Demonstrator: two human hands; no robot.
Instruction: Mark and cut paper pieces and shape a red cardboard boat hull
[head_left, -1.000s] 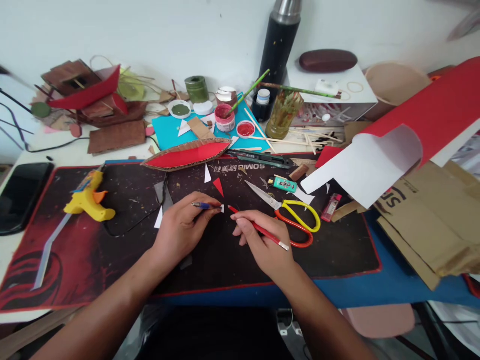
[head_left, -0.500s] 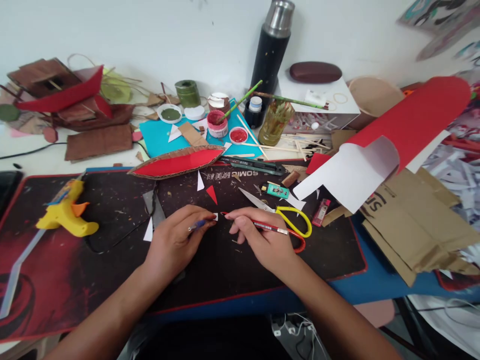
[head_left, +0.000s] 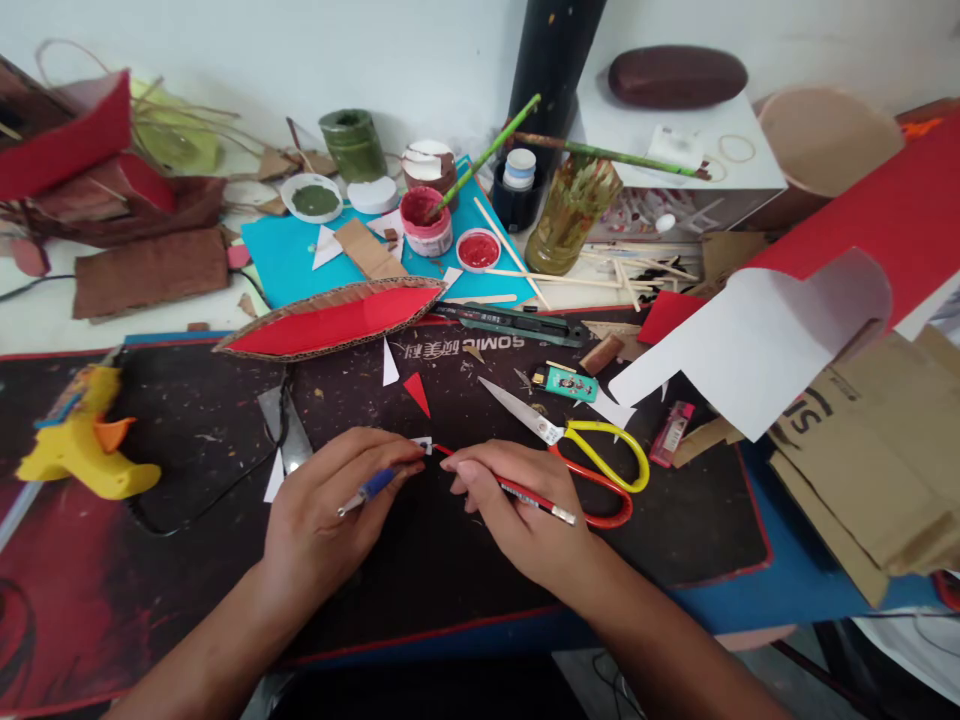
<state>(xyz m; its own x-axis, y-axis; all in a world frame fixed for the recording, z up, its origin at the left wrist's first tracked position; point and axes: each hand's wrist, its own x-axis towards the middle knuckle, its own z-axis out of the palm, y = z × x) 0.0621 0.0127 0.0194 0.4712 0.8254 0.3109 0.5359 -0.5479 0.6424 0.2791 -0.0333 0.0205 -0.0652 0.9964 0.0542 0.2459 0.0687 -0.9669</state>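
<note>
My left hand (head_left: 334, 500) is closed, pinching a small white piece (head_left: 424, 443) with a dark mark at its fingertips. A blue pen (head_left: 371, 487) is also tucked between its fingers. In my right hand (head_left: 517, 500) is a red pencil (head_left: 529, 497) with a white eraser end, its other end close to the white piece. Whether that end touches the piece I cannot tell. Just beyond the hands lie a red paper triangle (head_left: 417, 394) and a white paper triangle (head_left: 390, 362). Scissors (head_left: 609, 460) with yellow and red handles rest beside my right hand.
A yellow glue gun (head_left: 90, 445) lies left on the dark mat (head_left: 225, 590). Behind stand a red-lined cardboard hull (head_left: 330, 322), a box cutter (head_left: 517, 325), a red paint jar (head_left: 426, 225) and a jar of murky water (head_left: 568, 225). Rolled red paper (head_left: 847, 235) and cardboard (head_left: 862, 450) fill the right.
The view has moved closer and tilted down. The pencil's end has come nearer the white piece, which now shows a dark mark facing me. Both hands keep their hold.
</note>
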